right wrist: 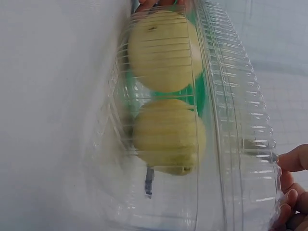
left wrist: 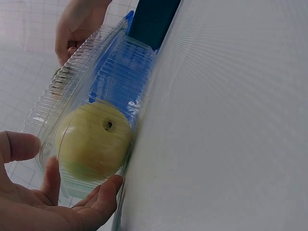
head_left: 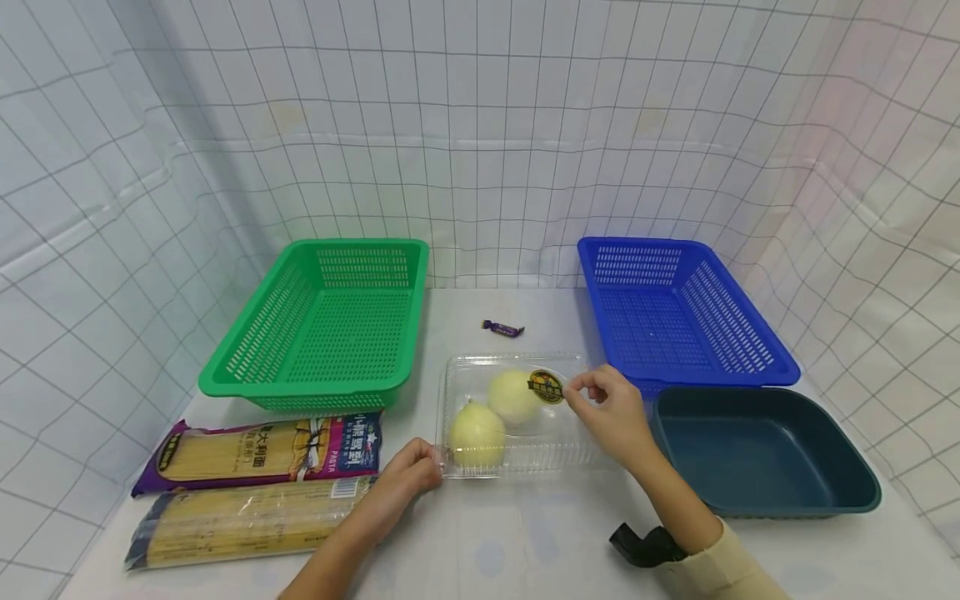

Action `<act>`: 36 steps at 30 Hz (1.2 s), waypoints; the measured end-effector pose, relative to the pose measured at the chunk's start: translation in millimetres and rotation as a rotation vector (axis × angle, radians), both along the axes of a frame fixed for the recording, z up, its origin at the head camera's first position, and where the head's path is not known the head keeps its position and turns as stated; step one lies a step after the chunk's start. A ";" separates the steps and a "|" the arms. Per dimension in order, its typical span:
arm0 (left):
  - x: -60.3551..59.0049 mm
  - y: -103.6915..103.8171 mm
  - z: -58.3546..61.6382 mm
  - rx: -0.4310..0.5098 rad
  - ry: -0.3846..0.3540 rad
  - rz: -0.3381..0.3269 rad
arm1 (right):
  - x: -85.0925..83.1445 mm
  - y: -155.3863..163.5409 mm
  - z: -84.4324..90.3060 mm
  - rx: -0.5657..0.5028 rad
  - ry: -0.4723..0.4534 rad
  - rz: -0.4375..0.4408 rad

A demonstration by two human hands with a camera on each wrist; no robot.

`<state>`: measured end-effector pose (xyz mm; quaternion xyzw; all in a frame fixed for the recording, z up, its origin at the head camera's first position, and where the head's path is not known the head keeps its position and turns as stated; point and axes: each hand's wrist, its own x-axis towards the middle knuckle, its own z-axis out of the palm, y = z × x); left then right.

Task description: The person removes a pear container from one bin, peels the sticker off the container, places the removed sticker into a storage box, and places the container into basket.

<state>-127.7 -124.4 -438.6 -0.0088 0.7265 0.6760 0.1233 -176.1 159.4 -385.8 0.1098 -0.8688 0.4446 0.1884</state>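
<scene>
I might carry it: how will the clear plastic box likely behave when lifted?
The clear plastic box will probably flex, since it looks thin and ribbed. The two round fruits inside may roll, having bare room beside them. It could hang heavier on the left, since neither lies at the right end.

staged tabletop booth, lab-style by the look; can't tell the building type. creased white grid-pattern cloth (head_left: 495,150) hangs beyond the grip and along both sides. white table (head_left: 547,542) under it. green basket (head_left: 341,333) past left hand (head_left: 405,477), blue basket (head_left: 645,325) past right hand (head_left: 613,415).
</scene>
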 end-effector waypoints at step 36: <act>-1.3 -1.0 -1.6 -0.002 -0.015 -0.005 | 27.5 74.4 -4.1 0.023 -0.008 -0.140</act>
